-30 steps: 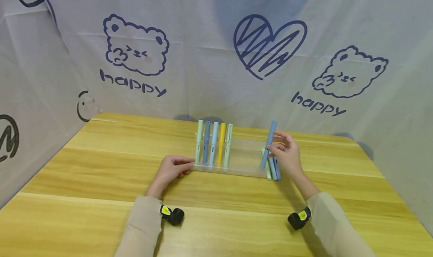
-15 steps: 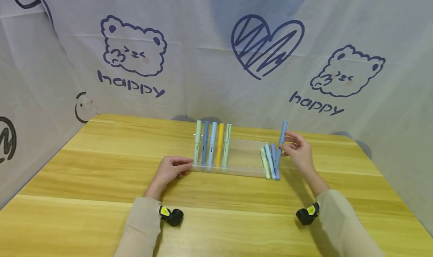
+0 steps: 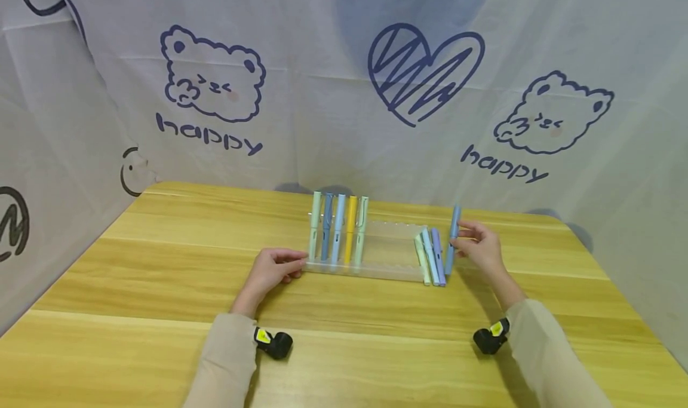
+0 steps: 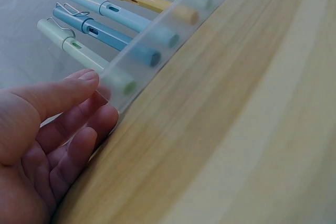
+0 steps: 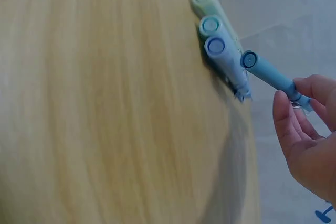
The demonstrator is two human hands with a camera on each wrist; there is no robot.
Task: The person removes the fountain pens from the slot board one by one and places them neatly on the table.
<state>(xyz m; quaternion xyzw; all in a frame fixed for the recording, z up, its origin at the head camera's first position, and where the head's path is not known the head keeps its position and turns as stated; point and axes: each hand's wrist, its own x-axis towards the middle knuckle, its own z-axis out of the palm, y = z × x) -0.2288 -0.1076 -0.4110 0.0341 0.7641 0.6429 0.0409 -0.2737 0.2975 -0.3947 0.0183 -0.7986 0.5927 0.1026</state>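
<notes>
Pinching blue pen (image 3: 452, 239) upright in right hand (image 3: 481, 249)

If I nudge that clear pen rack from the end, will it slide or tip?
The clear rack looks like thin, light plastic on smooth wood, so it probably slides easily. The five pens stand crowded at its left end, so it may pivot. The left hand touching that end likely steadies it.
</notes>
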